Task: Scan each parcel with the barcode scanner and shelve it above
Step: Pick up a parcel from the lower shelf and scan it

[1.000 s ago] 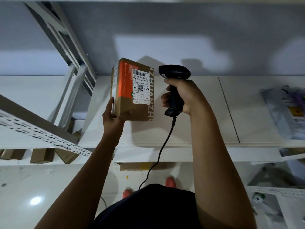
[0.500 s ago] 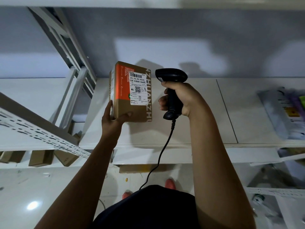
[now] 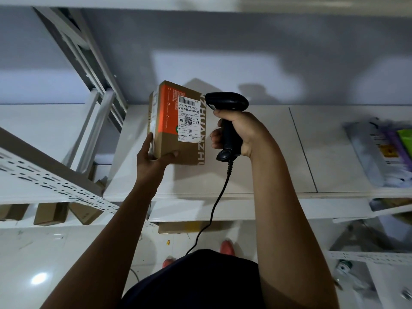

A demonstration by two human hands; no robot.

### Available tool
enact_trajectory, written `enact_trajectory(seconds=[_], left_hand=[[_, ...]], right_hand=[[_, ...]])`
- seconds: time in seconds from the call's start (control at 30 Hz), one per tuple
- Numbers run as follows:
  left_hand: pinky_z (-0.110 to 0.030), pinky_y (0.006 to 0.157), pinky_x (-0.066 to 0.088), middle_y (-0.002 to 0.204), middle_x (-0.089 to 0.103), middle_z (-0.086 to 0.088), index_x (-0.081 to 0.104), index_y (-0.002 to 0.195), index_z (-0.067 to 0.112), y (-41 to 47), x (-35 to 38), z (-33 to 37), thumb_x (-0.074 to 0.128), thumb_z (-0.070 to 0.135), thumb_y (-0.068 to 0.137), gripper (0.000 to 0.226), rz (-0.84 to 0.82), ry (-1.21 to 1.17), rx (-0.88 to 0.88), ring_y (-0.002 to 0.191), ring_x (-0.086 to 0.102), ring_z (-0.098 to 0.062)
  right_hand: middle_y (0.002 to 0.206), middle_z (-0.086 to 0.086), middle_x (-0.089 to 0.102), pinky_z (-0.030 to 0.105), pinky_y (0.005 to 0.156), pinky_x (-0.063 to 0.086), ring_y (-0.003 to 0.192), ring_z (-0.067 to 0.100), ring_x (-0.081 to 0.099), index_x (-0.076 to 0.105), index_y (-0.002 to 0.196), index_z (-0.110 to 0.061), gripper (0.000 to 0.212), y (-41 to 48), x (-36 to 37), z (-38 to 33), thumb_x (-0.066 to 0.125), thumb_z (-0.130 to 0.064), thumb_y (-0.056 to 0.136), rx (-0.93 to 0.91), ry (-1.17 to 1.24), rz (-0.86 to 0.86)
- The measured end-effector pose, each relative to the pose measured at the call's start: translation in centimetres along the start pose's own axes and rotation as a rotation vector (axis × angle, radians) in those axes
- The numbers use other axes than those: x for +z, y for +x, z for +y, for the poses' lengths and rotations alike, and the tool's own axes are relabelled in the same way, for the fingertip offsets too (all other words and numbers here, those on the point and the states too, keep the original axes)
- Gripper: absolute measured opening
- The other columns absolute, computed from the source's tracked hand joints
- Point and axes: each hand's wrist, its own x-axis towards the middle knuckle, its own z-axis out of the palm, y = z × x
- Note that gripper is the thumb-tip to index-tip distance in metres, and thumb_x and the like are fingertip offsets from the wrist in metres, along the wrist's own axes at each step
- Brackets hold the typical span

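A brown cardboard parcel (image 3: 178, 148) with an orange band and a white shipping label stands upright on the white shelf (image 3: 256, 175). My left hand (image 3: 151, 157) grips its lower left corner, thumb across the front face. Just to the parcel's right, my right hand (image 3: 238, 132) holds the black barcode scanner (image 3: 227, 103) by its handle. The scanner's head sits beside the label's upper edge. A black cable (image 3: 214, 208) hangs from the handle down toward the floor.
Grey plastic mailer bags (image 3: 376, 150) lie at the shelf's right end. A white perforated shelf rail (image 3: 51, 181) and slanted uprights stand to the left. Brown boxes (image 3: 51, 215) sit on a lower shelf at left. The wall rises behind the shelf.
The parcel and both hands have drifted slightly left and down in view. Both grips are unchanged.
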Motion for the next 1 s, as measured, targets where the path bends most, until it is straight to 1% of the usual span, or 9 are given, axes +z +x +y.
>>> enact_trajectory(seconds=[0.17, 0.27, 0.3, 0.37, 0.47, 0.63, 0.77, 0.9, 1.0], left_hand=[[-0.022, 0.086, 0.061, 0.141, 0.056, -0.004, 0.042, 0.156, 0.027, 0.0, 0.3, 0.1, 0.085, 0.013, 0.084, 0.085, -0.017, 0.024, 0.028, 0.119, 0.061, -0.012], [-0.020, 0.083, 0.061, 0.141, 0.053, -0.004, 0.042, 0.154, 0.028, 0.1, 0.5, -0.2, 0.086, 0.013, 0.083, 0.086, -0.023, 0.053, 0.047, 0.118, 0.061, -0.014], [-0.024, 0.088, 0.061, 0.143, 0.052, -0.005, 0.042, 0.154, 0.032, 0.1, 0.5, -0.3, 0.089, 0.018, 0.080, 0.089, -0.022, 0.066, 0.045, 0.121, 0.061, -0.018], [-0.039, 0.097, 0.060, 0.146, 0.049, -0.007, 0.041, 0.154, 0.039, 0.2, 0.3, -0.4, 0.092, 0.034, 0.071, 0.098, -0.024, 0.083, 0.030, 0.129, 0.057, -0.025], [-0.049, 0.100, 0.058, 0.147, 0.047, -0.008, 0.041, 0.153, 0.044, 0.4, 0.0, -0.6, 0.094, 0.044, 0.065, 0.103, -0.021, 0.106, 0.010, 0.133, 0.054, -0.029], [-0.049, 0.098, 0.060, 0.148, 0.047, -0.008, 0.038, 0.154, 0.046, 0.3, 0.0, -0.9, 0.094, 0.050, 0.063, 0.107, -0.027, 0.121, 0.000, 0.133, 0.055, -0.030], [-0.054, 0.099, 0.058, 0.149, 0.049, -0.006, 0.038, 0.152, 0.051, 0.1, -0.2, -0.9, 0.095, 0.051, 0.065, 0.104, -0.016, 0.123, -0.006, 0.133, 0.055, -0.032], [-0.047, 0.095, 0.061, 0.148, 0.052, -0.006, 0.041, 0.154, 0.040, -0.2, -0.2, -0.6, 0.093, 0.042, 0.070, 0.100, -0.029, 0.092, 0.027, 0.131, 0.058, -0.029], [-0.047, 0.096, 0.061, 0.147, 0.053, -0.006, 0.043, 0.153, 0.040, -0.3, -0.3, -0.6, 0.093, 0.042, 0.069, 0.098, -0.025, 0.077, 0.039, 0.130, 0.058, -0.027]], right_hand=[[0.070, 0.020, 0.067, 0.035, 0.056, 0.059, 0.055, 0.027, 0.066, 0.058, 0.091, -0.002, 0.025, 0.1, 0.0, 0.0, 0.069, -0.024, 0.095, 0.005, 0.015, 0.008], [0.070, 0.021, 0.067, 0.036, 0.058, 0.060, 0.055, 0.027, 0.067, 0.058, 0.094, -0.001, 0.026, 0.1, -0.3, 0.2, 0.069, -0.025, 0.095, 0.007, 0.011, 0.016], [0.070, 0.021, 0.068, 0.037, 0.059, 0.060, 0.056, 0.027, 0.067, 0.058, 0.095, -0.001, 0.026, 0.2, -0.4, 0.2, 0.069, -0.025, 0.095, 0.009, 0.009, 0.016], [0.071, 0.021, 0.068, 0.037, 0.060, 0.060, 0.056, 0.028, 0.067, 0.058, 0.095, -0.001, 0.026, 0.2, -0.4, 0.3, 0.070, -0.025, 0.094, 0.011, 0.009, 0.015], [0.071, 0.021, 0.068, 0.036, 0.059, 0.059, 0.057, 0.027, 0.068, 0.058, 0.095, -0.001, 0.026, 0.1, -0.5, 0.2, 0.070, -0.025, 0.094, 0.012, 0.016, 0.014], [0.070, 0.019, 0.068, 0.037, 0.061, 0.060, 0.058, 0.027, 0.067, 0.058, 0.093, -0.002, 0.025, 0.0, -0.7, 0.4, 0.069, -0.025, 0.095, 0.018, 0.007, 0.019], [0.070, 0.019, 0.066, 0.039, 0.063, 0.062, 0.057, 0.028, 0.066, 0.057, 0.096, -0.002, 0.027, 0.1, -0.7, 0.5, 0.071, -0.025, 0.094, 0.030, 0.016, 0.019], [0.069, 0.019, 0.068, 0.040, 0.065, 0.062, 0.058, 0.028, 0.067, 0.058, 0.100, -0.001, 0.028, 0.2, -0.8, 0.8, 0.071, -0.025, 0.094, 0.028, 0.011, 0.027], [0.068, 0.019, 0.067, 0.040, 0.064, 0.063, 0.056, 0.027, 0.067, 0.057, 0.100, -0.001, 0.028, 0.2, -0.8, 0.8, 0.070, -0.024, 0.094, 0.027, 0.020, 0.029]])
